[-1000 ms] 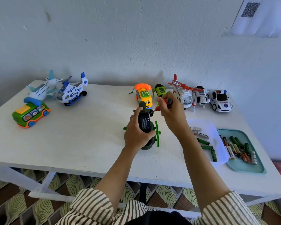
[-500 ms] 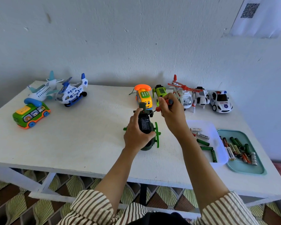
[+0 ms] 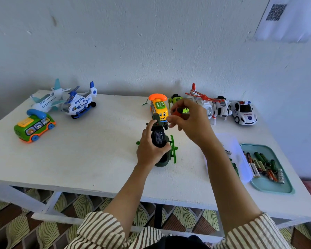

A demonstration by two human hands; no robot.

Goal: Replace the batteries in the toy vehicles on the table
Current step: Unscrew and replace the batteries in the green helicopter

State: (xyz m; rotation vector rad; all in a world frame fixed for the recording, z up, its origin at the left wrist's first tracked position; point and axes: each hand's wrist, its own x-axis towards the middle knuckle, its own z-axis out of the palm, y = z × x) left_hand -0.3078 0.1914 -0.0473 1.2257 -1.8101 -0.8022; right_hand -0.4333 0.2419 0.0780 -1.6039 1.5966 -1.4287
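head view: green helicopter [image 3: 164, 159] lies belly-up, mid-table [image 3: 79, 159].
left hand [image 3: 149, 150]: wrapped round its body.
right hand [image 3: 190, 121]: pinching the red screwdriver [image 3: 178, 111].
risk: the tip probably slips off the screw if the toy rocks.

The worktop [image 3: 79, 159] is white-painted, matt, slightly rough. The helicopter [image 3: 164, 161] is dull green plastic, the police car [image 3: 244, 113] glossy white plastic. The screwdriver [image 3: 178, 111] handle is red plastic. The tray [image 3: 269, 187] looks smooth plastic, the sleeve [image 3: 101, 230] striped cloth.
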